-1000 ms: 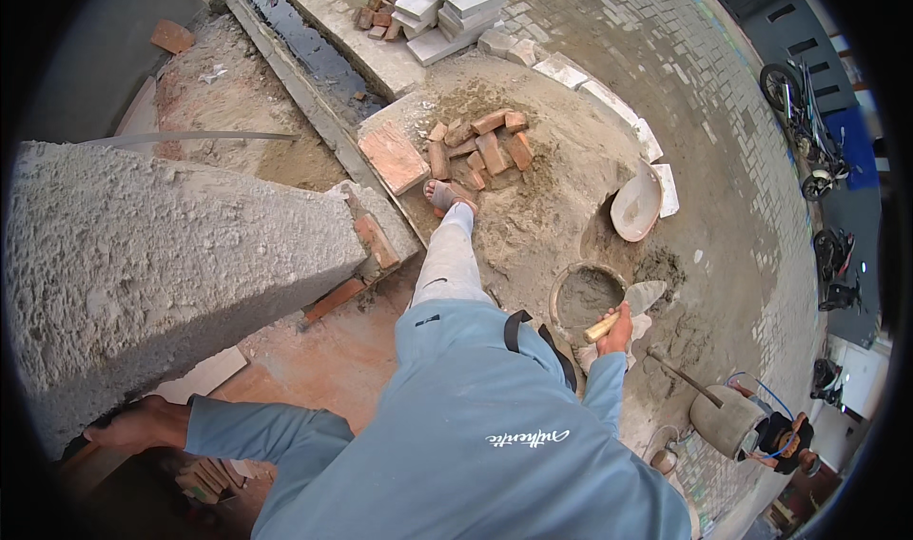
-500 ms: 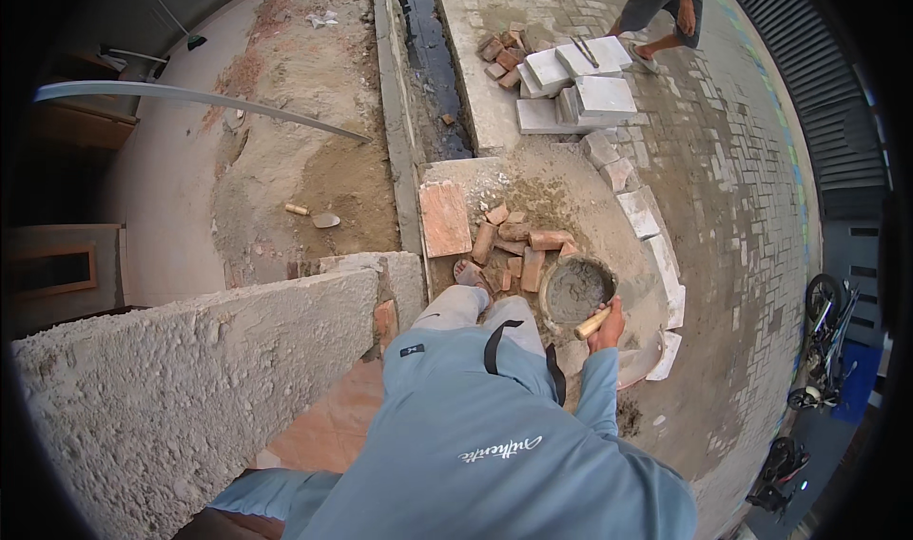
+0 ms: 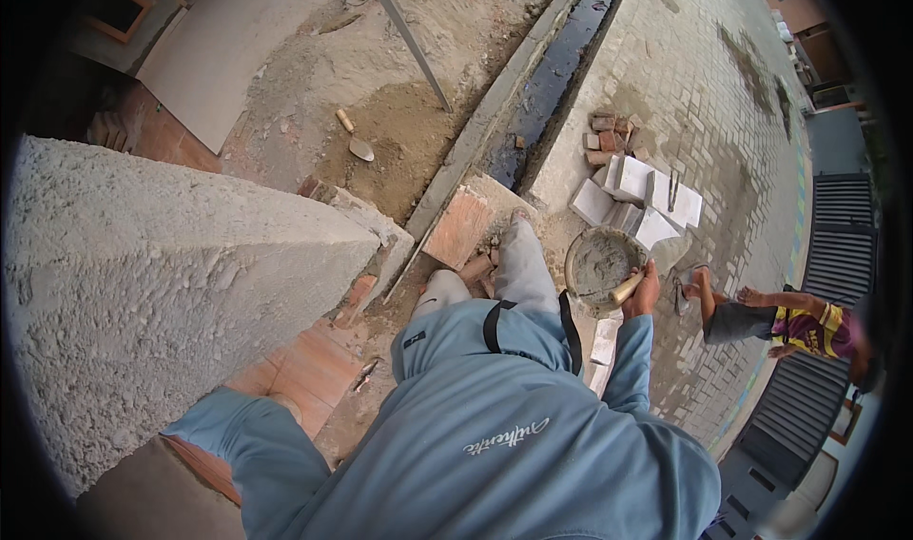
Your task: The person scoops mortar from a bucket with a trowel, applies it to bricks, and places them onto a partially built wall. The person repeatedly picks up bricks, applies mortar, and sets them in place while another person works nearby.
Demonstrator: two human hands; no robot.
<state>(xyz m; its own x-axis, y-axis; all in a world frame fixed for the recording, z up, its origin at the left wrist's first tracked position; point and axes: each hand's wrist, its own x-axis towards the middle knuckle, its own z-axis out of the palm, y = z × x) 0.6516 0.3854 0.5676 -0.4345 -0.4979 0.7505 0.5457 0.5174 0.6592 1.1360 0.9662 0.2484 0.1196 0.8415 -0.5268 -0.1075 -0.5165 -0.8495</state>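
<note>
My right hand [image 3: 645,291] is closed at the near right rim of a round bucket [image 3: 573,279] of wet grey mortar [image 3: 603,259]. Against the fingers lies a wooden handle [image 3: 626,288], probably a trowel's; its blade cannot be made out. My left arm [image 3: 217,431] bends out beside the rough cement-coated wall [image 3: 171,293] at the lower left, and its hand is hidden. Past the wall, a second trowel [image 3: 359,147] with a wooden handle rests on sandy ground.
White blocks [image 3: 632,179] and broken red bricks [image 3: 607,139] are piled beyond the bucket. A water-filled drain [image 3: 561,60] runs away ahead. Near my legs lies a flat red tile [image 3: 458,228]. A long metal bar [image 3: 409,41] slants upward. Another person [image 3: 808,326] walks on the paving at right.
My view has turned, and I have stepped forward. The bucket, carried in my right hand, is now nearer the white blocks. The other person appears lower at the right.
</note>
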